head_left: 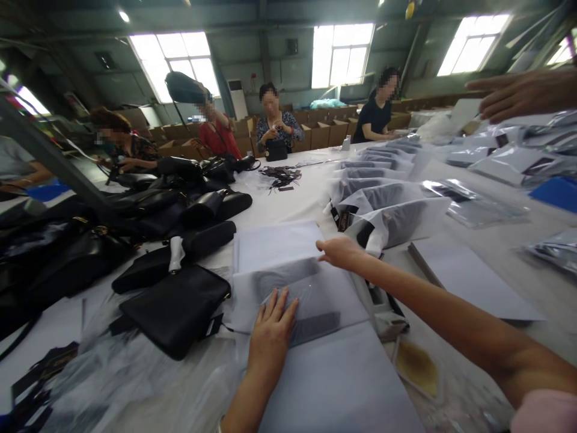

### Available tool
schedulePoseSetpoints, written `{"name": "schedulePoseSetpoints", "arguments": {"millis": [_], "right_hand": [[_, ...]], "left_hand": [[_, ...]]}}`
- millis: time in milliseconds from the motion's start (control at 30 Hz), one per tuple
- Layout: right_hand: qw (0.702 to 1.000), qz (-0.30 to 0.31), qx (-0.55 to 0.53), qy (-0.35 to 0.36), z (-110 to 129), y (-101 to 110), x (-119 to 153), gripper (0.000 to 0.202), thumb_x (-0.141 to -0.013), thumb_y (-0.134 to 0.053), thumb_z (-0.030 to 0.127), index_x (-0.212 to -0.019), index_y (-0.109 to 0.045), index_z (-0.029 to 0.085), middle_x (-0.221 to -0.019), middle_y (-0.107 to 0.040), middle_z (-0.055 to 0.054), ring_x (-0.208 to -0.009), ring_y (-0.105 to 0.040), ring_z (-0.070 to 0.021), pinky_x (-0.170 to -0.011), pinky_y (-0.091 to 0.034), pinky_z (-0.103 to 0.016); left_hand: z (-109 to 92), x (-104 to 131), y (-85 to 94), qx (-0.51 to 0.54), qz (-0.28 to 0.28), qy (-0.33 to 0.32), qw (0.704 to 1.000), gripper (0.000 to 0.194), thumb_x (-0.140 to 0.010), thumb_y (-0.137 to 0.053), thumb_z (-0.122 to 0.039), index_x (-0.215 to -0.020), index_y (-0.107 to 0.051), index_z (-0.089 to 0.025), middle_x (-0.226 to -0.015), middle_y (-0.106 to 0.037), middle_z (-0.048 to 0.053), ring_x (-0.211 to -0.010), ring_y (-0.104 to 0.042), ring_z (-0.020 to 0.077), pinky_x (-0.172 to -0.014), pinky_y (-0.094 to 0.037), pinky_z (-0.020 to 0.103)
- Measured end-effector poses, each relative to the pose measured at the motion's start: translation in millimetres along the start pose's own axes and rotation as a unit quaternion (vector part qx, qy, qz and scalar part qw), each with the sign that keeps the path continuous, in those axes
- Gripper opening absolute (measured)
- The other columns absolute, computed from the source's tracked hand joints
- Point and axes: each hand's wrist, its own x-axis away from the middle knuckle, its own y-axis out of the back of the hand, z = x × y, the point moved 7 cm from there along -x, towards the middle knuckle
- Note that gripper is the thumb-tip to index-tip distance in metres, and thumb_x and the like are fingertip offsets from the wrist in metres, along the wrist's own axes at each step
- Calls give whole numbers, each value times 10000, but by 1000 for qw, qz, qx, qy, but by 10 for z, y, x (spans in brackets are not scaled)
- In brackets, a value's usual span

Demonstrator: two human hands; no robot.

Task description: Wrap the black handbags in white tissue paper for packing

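A black handbag (311,300) lies inside a frosted, see-through plastic sleeve (246,300) on a stack of white sheets (333,379). My left hand (273,322) rests flat on the sleeve over the bag, fingers spread. At the sleeve's upper right edge, my right hand (340,251) pinches the plastic between thumb and fingers. Close to the left of the sleeve is an unwrapped black handbag (180,307) with a black tag (214,325) beside it. Beyond my right hand, several wrapped handbags (396,222) stand in a row.
Black handbags (153,210) pile up on the left. Loose tags (282,175) lie mid-table. To the right are a white sheet stack (473,276), a yellowish block in a dish (417,364) and clear packets (478,204). Another person's hand (527,93) reaches in; co-workers (277,126) sit across.
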Motion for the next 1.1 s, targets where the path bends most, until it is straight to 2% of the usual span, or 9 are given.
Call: {"name": "schedulePoseSetpoints", "arguments": {"millis": [100, 200, 267, 367, 533, 633, 800, 1033, 1100], "right_hand": [[995, -54, -34, -82, -287, 77, 461, 242, -944, -541, 380, -1105, -616, 215, -988, -738, -88, -876, -691, -237, -683, -449, -300], [965, -164, -137, -155, -526, 106, 1162, 241, -899, -593, 410, -1044, -654, 228, -1109, -711, -77, -1036, -651, -242, -878, -481, -353], [938, -210, -195, -195, -611, 5, 1619, 231, -857, -626, 437, -926, -701, 229, -1238, -660, -91, -1187, -577, -271, -1033, -418, -414], [897, -178, -292, -280, -651, -345, 2077, 287, -815, -628, 502, -824, -755, 244, -1340, -601, -87, -1283, -508, -309, -1099, -360, -481], [785, -134, -492, -352, -490, -718, 2278, 369, -782, -654, 552, -812, -787, 209, -1407, -552, -124, -1285, -523, -311, -1093, -374, -433], [730, -191, -552, -355, -400, -617, 2325, 377, -727, -720, 555, -806, -786, 193, -1442, -516, -137, -1295, -515, -311, -1095, -381, -408], [686, -282, -572, -349, -240, -306, 2586, 350, -717, -763, 523, -882, -785, 216, -1419, -547, -90, -1296, -512, -291, -1084, -417, -402], [567, -165, -700, -402, 28, -713, 2893, 407, -685, -782, 543, -880, -781, 186, -946, -761, -96, -884, -712, -243, -814, -585, -351], [560, -146, -709, -403, 27, -844, 2899, 397, -667, -800, 529, -859, -777, 182, -885, -760, -86, -763, -707, -206, -739, -586, -324]], "left_hand": [[-4, -3, 20, 6, 1, 0, 1000, 435, -923, -574, -171, -1343, -573, -281, -1502, -469, 50, -1374, -445, 309, -1026, -507, 488], [1, -1, 28, 18, -5, -1, 1000, 417, -940, -543, -183, -1348, -571, -266, -1502, -468, 62, -1384, -432, 305, -1045, -489, 485], [2, 0, 23, 28, -6, -4, 1000, 412, -943, -533, -189, -1347, -574, -259, -1499, -472, 66, -1388, -426, 306, -1052, -481, 482], [4, 0, 29, 38, -11, -5, 999, 402, -946, -519, -197, -1338, -585, -257, -1493, -479, 69, -1388, -426, 309, -1050, -480, 486], [-8, 0, 53, 31, -13, -9, 999, 404, -943, -510, -196, -1338, -583, -250, -1496, -477, 72, -1385, -429, 311, -1039, -483, 479], [-12, 2, 52, 22, -10, -12, 1000, 397, -949, -505, -213, -1338, -581, -240, -1493, -481, 75, -1387, -427, 308, -1039, -480, 471], [-13, 3, 58, 17, -14, -17, 1000, 391, -951, -511, -227, -1335, -584, -244, -1487, -491, 71, -1384, -431, 308, -1038, -480, 465], [-15, 4, 61, 22, -16, -18, 999, 391, -955, -497, -218, -1336, -586, -236, -1486, -489, 83, -1379, -436, 321, -1021, -490, 483], [-14, 3, 58, 21, -11, -19, 1000, 393, -956, -496, -222, -1340, -583, -233, -1493, -480, 82, -1385, -427, 323, -1029, -484, 482]]}}
